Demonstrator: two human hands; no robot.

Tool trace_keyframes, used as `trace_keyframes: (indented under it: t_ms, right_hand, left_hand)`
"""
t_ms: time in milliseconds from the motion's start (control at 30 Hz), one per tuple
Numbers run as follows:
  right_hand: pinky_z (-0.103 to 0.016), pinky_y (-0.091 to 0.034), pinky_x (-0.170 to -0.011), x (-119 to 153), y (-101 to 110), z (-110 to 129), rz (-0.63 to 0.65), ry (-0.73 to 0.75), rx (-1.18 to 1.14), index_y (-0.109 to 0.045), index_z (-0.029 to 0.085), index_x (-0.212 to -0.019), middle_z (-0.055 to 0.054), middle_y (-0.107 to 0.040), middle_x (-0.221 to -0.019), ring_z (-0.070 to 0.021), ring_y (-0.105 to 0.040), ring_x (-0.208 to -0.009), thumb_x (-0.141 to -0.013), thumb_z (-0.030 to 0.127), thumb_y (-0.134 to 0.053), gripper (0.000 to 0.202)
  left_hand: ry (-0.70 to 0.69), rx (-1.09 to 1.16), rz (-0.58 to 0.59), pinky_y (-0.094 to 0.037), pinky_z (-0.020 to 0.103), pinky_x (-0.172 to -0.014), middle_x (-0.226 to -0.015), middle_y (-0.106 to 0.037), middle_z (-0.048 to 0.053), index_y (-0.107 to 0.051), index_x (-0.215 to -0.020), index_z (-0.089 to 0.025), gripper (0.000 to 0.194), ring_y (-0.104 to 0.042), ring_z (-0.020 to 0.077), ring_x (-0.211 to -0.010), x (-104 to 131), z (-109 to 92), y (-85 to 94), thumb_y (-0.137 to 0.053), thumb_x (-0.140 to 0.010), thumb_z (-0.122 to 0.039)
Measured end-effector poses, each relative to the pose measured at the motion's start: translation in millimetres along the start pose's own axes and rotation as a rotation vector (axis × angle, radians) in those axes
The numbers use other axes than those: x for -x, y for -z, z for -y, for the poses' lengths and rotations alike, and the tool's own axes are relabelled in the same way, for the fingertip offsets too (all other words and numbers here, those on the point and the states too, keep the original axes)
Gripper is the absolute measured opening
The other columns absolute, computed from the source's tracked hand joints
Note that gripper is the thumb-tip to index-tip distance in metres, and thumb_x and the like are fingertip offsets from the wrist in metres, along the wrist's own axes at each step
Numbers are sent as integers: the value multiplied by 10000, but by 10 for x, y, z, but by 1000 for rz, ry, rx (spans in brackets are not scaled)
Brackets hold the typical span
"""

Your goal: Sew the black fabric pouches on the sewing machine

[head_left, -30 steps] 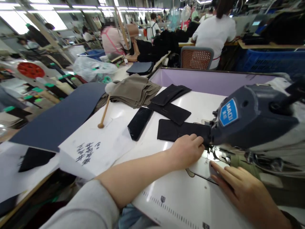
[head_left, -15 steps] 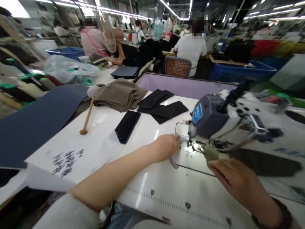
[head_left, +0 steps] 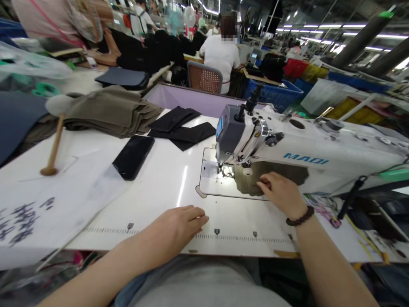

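Head view: olive fabric piece [head_left: 248,182] lies under the sewing machine [head_left: 306,158]; probably light, soft, limp, best held at its near edge. Right hand [head_left: 283,192]: fingertips bunched at the fabric piece, grip unclear. Left hand [head_left: 179,227]: empty, relaxed, fingers loosely extended, near the bench's [head_left: 166,196] front edge. Open room: between smartphone [head_left: 134,157] and sewing machine.

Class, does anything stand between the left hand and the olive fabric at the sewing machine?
Nothing visible does: only flat tabletop and plate lie between the left hand and the olive fabric. The right hand is there.
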State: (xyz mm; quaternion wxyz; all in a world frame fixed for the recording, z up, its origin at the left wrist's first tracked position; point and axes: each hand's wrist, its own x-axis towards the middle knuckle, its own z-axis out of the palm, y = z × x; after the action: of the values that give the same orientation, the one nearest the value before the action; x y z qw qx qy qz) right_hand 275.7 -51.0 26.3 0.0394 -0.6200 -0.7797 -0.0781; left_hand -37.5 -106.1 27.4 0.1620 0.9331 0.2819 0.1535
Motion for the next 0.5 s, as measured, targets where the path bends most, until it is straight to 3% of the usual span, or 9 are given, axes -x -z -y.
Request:
trace_keyframes:
  t_ms: [100, 300, 500]
  right_hand:
    - [-261, -369, -560, -64, 34, -10, -10, -35, 3, -578, 165, -823, -51, -598, -791, -162, -559, -694, -802, 298, -449, 186]
    - [-281, -346, -536, -198, 5, 10, 22, -74, -60, -564, 162, -618, -75, -602, -672, -185, -559, -629, -729, 182, -423, 181]
    - [-235, -381, -474, -280, -22, -284, 17, -180, -326, -585, 179, -575, -13, -590, -512, -141, -551, -491, -648, 201, -456, 150]
  left_hand:
    - [10, 6, -4, -493, 279, -768, -1025, -577, 65, -531, -1072, -172, 277, -569, 148, -872, 26, -14, 11, -328, -885, -148]
    - [2, -26, -1, -492, 306, -786, -1031, -580, 69, -523, -1076, -151, 283, -569, 165, -884, -7, -62, 8, -342, -861, -118]
    - [3, -27, -19, -506, 307, -757, -1010, -590, 79, -539, -1050, -142, 292, -580, 159, -844, -7, -89, 25, -301, -879, -137]
